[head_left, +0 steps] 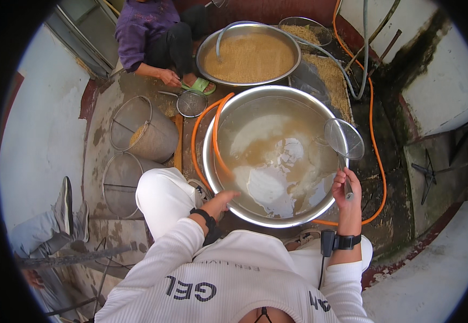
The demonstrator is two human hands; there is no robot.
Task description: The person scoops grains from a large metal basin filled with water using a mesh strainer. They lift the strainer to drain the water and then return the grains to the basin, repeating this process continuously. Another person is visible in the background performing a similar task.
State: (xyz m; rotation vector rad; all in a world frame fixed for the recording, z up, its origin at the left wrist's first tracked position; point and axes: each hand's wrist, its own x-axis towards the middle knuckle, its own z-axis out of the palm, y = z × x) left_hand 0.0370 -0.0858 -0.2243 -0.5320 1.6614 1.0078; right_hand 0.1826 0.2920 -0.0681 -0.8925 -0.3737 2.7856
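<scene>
My right hand (pixel 345 186) grips the metal handle of a round wire-mesh skimmer (pixel 344 138), whose mesh head is over the right rim of a large metal basin (pixel 288 223). Cloudy water (pixel 258 125) fills this basin, with brownish patches and bright reflections on it. My left hand (pixel 220 202) holds the basin's near-left rim, its fingertips over the inner side. Close by, an orange hose (pixel 216 137) loops over the left rim, and its end dips into the water.
Behind stands a second basin (pixel 290 76) of soaking grain (pixel 254 56) with a grey hose (pixel 218 44) in it. A person in purple (pixel 149 32) sits beside it, near another mesh skimmer (pixel 192 103). Two mesh baskets (pixel 161 133) stand left, one holding grain. Another person's legs (pixel 36 230) show at far left.
</scene>
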